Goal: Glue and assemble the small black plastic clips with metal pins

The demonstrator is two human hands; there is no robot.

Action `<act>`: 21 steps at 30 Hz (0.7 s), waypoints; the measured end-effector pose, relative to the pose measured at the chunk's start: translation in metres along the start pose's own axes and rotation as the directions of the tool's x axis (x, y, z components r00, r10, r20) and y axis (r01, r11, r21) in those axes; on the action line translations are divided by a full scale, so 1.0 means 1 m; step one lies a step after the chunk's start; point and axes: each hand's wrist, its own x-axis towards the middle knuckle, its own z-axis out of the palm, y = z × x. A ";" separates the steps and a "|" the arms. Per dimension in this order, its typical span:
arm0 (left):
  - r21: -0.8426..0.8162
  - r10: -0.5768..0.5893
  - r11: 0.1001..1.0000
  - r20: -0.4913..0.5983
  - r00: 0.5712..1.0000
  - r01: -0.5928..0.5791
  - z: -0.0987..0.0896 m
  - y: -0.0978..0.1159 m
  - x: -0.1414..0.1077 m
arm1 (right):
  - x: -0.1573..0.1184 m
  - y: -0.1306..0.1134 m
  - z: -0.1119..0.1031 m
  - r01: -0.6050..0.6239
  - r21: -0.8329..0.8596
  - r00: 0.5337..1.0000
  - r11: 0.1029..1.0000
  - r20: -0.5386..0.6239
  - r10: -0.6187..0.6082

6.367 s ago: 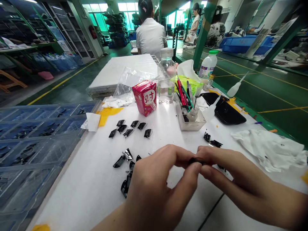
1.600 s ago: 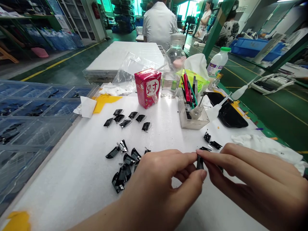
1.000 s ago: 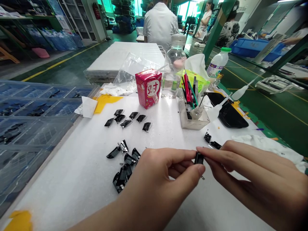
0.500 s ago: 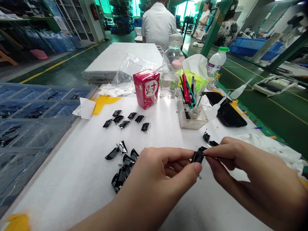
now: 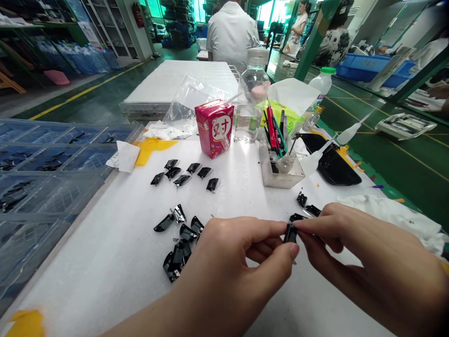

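My left hand (image 5: 242, 262) pinches a small glossy black plastic part (image 5: 290, 233) between thumb and fingers, above the white tabletop (image 5: 245, 196). A tiny metal bit shows at the part's lower end. Against its upper edge is the closed tip of my right hand (image 5: 354, 248); a thin dark sliver shows by those fingers, too covered to name. Behind the hands lie a few more black parts (image 5: 312, 210). A pile of shiny black parts (image 5: 180, 252) is left of my left hand, partly covered by it. Farther back, several similar pieces (image 5: 182, 179) are spread apart.
A clear compartment tray (image 5: 101, 154) with black parts stands on the left. Toward the back are a red drink carton (image 5: 214, 128), a clear bottle (image 5: 247, 124), a small box (image 5: 282, 180) of tools and a black tray (image 5: 338, 166). A white cloth (image 5: 393, 220) lies right. A person (image 5: 231, 35) sits ahead.
The held black part has turned and shows a narrower side. My right fingertips have moved slightly left against its top. The loose parts stay where they were.
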 end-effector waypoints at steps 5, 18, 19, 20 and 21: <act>0.066 0.075 0.995 -0.048 0.996 -0.072 0.001 -0.001 0.000 | -0.002 0.004 -0.002 0.059 -0.060 0.998 0.996 -0.001 -0.059; -0.100 -0.027 0.995 0.034 0.999 0.031 0.002 0.000 0.000 | -0.001 0.003 -0.005 0.017 -0.036 1.000 0.999 -0.022 -0.018; -0.182 -0.114 0.975 0.070 0.991 0.125 0.002 0.001 0.000 | 0.000 0.002 -0.005 0.006 -0.027 1.000 1.000 -0.029 -0.007; -0.265 -0.192 0.940 0.108 0.975 0.215 0.001 0.003 0.001 | 0.000 0.002 -0.006 0.003 -0.016 1.000 1.000 -0.027 -0.003; -0.340 -0.259 0.894 0.143 0.955 0.293 0.001 0.004 0.003 | -0.001 0.002 -0.007 0.001 -0.005 1.000 1.000 -0.019 -0.001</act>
